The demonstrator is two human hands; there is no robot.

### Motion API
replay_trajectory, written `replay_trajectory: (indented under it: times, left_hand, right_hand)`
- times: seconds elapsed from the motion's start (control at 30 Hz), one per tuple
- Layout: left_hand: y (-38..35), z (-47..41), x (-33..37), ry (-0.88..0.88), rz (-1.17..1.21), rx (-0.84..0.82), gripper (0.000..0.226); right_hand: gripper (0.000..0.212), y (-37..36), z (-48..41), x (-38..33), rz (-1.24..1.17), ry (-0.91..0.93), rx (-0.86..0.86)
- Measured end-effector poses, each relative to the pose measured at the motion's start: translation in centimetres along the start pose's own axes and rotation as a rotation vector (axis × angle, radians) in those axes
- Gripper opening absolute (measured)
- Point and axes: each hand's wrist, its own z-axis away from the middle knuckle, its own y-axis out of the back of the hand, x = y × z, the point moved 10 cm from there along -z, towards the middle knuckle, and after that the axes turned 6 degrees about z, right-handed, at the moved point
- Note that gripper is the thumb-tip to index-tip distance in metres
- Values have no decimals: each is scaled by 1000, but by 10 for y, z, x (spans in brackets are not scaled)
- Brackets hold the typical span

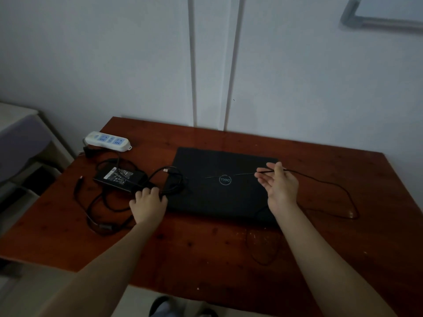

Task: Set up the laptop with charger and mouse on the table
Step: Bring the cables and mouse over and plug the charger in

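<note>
A reddish-brown wooden table (206,248) carried a closed black laptop (217,195) at its middle, nearer the far edge. A black rectangular charger brick (119,177) lay toward the left edge, and a white power strip with blue sockets (107,141) at the far left corner. The right hand (280,186), palm up above the lid, pinched a thin black cable (332,184) under its thumb. The left hand (148,203) curled over a coiled black cable bundle (176,181) beside the laptop's left edge; whether it gripped could not be told
</note>
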Motion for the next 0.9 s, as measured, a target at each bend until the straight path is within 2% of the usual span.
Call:
replay_trajectory:
  times: [0.1, 0.27, 0.33, 0.43, 0.53, 0.57, 0.7, 0.8, 0.9]
  left_hand:
    - [4, -13, 23, -35, 110, 9, 49]
    - [-28, -38, 42, -124, 123, -196, 61]
    - [-39, -43, 39, -30, 369, -249, 62]
    - [-36, -51, 30, 137, 756, -181, 59]
    - [-23, -56, 32, 128, 894, -95, 54]
    - [-23, -58, 37, 99, 902, -111, 52]
    - [-39, -58, 66, -147, 562, -263, 34]
    - [-41, -59, 58, -180, 272, -227, 34]
    - [-50, -55, 48, -230, 1, -290, 33]
  right_hand:
    - [29, 10, 4, 9, 9, -33, 13]
    - [28, 18, 10, 15, 2, -59, 23]
    - [28, 18, 12, 15, 2, -59, 23]
    - [27, 18, 14, 16, 15, -58, 40]
    - [28, 20, 14, 18, 28, -58, 75]
    - [28, 20, 14, 19, 29, -62, 85]
    - [28, 20, 11, 21, 45, -63, 129]
    - [28, 31, 7, 17, 11, -50, 179]
    - [28, 49, -1, 8, -89, -59, 255]
